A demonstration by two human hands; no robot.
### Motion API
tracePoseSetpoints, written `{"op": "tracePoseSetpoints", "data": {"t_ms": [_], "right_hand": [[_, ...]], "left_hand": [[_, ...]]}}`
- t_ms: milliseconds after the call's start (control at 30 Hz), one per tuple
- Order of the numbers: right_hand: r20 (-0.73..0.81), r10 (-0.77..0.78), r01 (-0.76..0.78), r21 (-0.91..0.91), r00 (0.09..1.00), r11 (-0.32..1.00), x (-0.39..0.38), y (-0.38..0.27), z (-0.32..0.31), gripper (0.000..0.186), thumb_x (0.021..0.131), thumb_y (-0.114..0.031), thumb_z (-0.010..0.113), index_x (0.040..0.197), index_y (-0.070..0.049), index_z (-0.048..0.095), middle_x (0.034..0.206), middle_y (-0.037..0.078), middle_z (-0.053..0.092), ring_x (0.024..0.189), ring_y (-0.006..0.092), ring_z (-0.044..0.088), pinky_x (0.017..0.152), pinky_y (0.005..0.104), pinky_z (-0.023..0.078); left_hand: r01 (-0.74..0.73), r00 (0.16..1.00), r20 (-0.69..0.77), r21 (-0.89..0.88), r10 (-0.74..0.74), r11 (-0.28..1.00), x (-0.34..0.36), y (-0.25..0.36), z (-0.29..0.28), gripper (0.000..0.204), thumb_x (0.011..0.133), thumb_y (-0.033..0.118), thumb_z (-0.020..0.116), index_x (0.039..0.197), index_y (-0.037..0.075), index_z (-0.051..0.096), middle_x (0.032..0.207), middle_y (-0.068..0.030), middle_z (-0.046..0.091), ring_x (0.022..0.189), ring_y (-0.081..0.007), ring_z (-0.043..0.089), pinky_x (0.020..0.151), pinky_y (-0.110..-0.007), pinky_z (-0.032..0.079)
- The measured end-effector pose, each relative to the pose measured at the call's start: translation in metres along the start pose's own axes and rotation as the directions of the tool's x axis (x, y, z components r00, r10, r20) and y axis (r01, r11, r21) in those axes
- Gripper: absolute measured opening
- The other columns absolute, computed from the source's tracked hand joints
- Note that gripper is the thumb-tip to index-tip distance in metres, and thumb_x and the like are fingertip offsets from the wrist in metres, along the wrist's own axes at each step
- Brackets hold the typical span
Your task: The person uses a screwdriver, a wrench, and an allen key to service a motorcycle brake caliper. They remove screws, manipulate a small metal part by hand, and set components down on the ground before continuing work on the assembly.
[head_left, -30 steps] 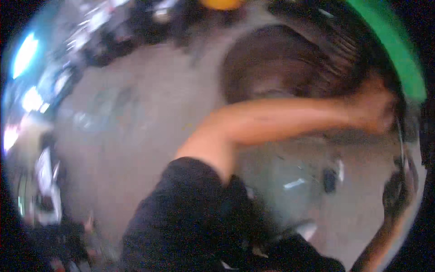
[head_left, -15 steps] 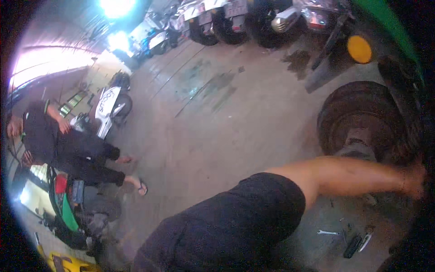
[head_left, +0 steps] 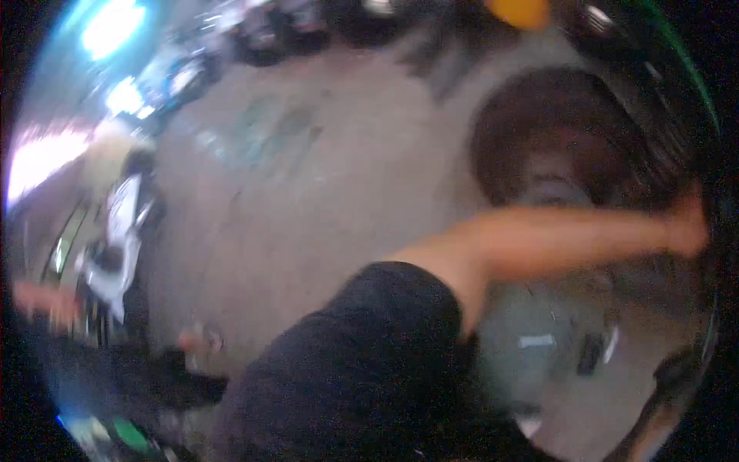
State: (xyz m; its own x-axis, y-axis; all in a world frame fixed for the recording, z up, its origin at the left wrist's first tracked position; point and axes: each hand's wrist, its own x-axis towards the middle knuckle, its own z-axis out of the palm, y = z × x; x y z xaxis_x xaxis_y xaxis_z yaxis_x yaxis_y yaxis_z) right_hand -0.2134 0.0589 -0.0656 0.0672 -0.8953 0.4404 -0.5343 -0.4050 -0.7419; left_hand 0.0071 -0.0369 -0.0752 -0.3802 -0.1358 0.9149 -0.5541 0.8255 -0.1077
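My left arm (head_left: pixel 570 242), in a short dark sleeve (head_left: pixel 346 346), reaches across to the right. My left hand (head_left: pixel 687 223) is at the dark right rim, beside a motorcycle. It is too smeared to show its fingers or anything in them. A dark wheel (head_left: pixel 531 100) lies just beyond my forearm. On the floor below the arm are a silver wrench (head_left: pixel 536 340), a dark slim tool (head_left: pixel 590 354) and a thin shiny piece (head_left: pixel 610 344). My right hand does not show. A skin-coloured patch (head_left: pixel 654 431) at the lower right is too unclear to name.
At the left stands another person in dark trousers (head_left: pixel 115 377), one hand (head_left: pixel 46 300) visible. A white motorcycle (head_left: pixel 123 215) is behind them. Several parked motorcycles (head_left: pixel 300 23) line the back. An orange disc (head_left: pixel 519 11) is above the wheel.
My view has swung, so the wheel, floor tools and my arm sit higher and further left, and the picture is more blurred. My left arm stays stretched to the right.
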Motion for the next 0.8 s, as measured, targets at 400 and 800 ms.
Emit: {"op": "tracePoseSetpoints", "data": {"t_ms": [400,800], "right_hand": [[0.071,0.445,-0.45,0.183,0.893,0.874,-0.005,-0.107,-0.003,0.035,0.091,-0.033,0.05,0.098,0.0,0.062,0.06,0.006,0.053,0.044,0.019,0.045,0.042,0.0302,0.039],[0.507,0.218,0.042,-0.451,0.834,0.891,-0.107,0.208,0.06,0.035,0.081,-0.029,0.065,0.1,0.0,0.063,0.093,0.023,0.062,0.087,0.0385,0.06,0.076,0.0414,0.049]], "left_hand": [[-0.045,0.999,-0.017,-0.116,0.043,0.992,0.015,0.023,-0.04,0.025,0.075,0.001,0.069,0.1,0.004,0.067,0.089,-0.0101,0.063,0.082,-0.0202,0.064,0.067,-0.029,0.054],[-0.131,0.983,-0.123,0.026,0.133,0.991,0.01,0.015,-0.052,0.043,0.063,-0.013,0.061,0.1,0.008,0.069,0.087,-0.0081,0.066,0.077,-0.0193,0.067,0.065,-0.027,0.056]]}}
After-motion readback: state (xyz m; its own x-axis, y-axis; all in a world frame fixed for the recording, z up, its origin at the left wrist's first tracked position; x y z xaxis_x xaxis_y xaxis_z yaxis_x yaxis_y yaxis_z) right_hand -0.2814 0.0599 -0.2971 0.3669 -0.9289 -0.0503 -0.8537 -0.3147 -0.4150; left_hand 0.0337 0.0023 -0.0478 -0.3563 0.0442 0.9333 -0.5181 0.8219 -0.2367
